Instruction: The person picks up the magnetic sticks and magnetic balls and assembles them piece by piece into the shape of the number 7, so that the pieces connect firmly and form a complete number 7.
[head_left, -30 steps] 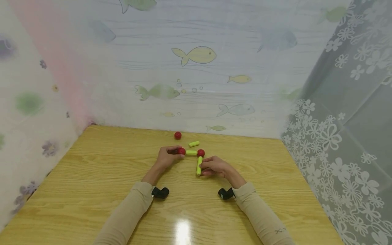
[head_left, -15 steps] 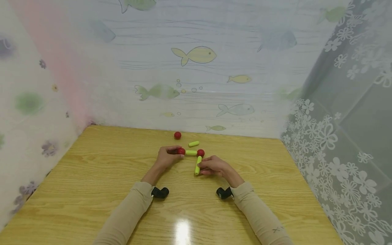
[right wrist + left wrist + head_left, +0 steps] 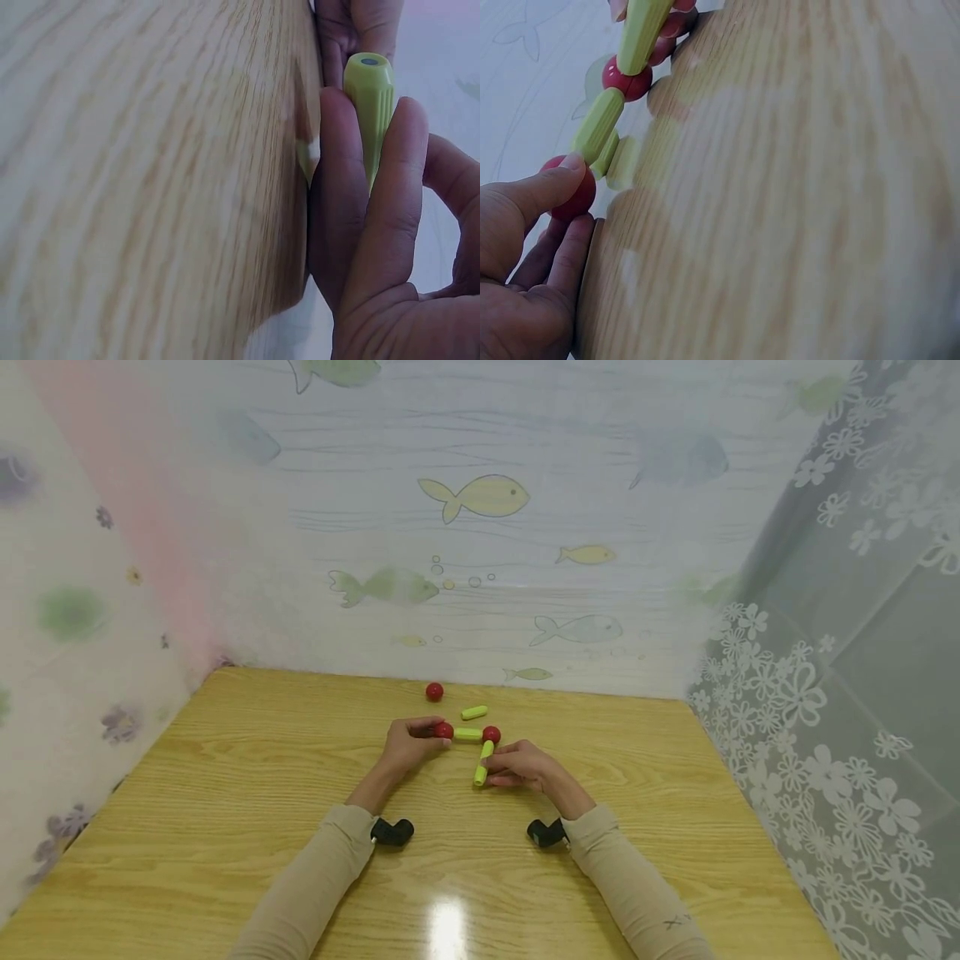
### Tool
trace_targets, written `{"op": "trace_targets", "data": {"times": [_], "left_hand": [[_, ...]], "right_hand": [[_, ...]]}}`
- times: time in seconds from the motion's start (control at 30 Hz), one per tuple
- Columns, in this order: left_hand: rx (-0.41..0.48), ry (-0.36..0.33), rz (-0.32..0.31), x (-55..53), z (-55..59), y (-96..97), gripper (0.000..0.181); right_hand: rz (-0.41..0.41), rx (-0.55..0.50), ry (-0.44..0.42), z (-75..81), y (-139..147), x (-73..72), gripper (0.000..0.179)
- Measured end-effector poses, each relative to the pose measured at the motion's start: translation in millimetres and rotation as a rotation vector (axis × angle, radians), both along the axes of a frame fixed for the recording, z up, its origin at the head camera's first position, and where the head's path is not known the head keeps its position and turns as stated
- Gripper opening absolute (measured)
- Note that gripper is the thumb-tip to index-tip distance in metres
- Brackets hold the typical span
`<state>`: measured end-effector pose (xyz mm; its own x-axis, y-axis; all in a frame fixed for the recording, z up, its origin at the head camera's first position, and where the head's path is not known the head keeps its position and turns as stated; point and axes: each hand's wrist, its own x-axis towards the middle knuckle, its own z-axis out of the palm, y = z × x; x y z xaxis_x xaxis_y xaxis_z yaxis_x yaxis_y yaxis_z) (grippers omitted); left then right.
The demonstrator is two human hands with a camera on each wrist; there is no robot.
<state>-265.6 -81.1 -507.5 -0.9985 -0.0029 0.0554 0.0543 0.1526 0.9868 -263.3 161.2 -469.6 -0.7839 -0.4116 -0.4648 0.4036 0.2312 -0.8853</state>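
Pinching a glossy red ball (image 3: 445, 732) between thumb and fingers, the left hand (image 3: 409, 747) sits below and left of the middle of the head frame. From that ball a ribbed lime-green connecting rod (image 3: 468, 734) runs rightward to a second shiny red ball (image 3: 491, 736). The right hand (image 3: 525, 766), right of centre, has its fingers closed on a slanting lime-green rod (image 3: 481, 774), whose upper end appears to touch the second ball; whether it is fixed there cannot be told.

The step in hand looks like joining this slanting rod to the chain. The next move probably calls for steadying the first ball while the rod's end is seated and its angle settled. A grey disc (image 3: 370, 61) in its other end, at upper right of the right wrist frame, may be a magnet.

A loose lime-green rod (image 3: 474, 713) and a loose red ball (image 3: 434, 692) lie apart, near the far edge of the wood-grained desk (image 3: 300, 860).

No brand or label is readable; the beige right sleeve (image 3: 630, 885), lower right, bears a small dark mark of crossed strokes, not legible as a word.
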Motion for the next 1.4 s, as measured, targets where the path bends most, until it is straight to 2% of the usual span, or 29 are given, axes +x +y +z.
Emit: {"op": "trace_targets", "data": {"times": [0.2,0.63,0.9,1.4], "left_hand": [[0.005,-0.013,0.009,-0.1,0.4,0.8,0.045],[-0.001,-0.013,0.013,-1.8,-1.7,0.9,0.043],[0.011,-0.018,0.024,-0.7,0.5,2.5,0.042],[0.010,0.004,0.007,2.8,1.6,1.2,0.046]], "right_hand": [[-0.017,-0.003,-0.007,-0.4,-0.7,0.3,0.038],[-0.010,0.000,-0.008,0.8,0.0,2.1,0.033],[0.023,0.043,0.046,-2.8,0.9,2.1,0.033],[0.022,0.069,0.088,-5.3,4.9,4.2,0.038]]}}
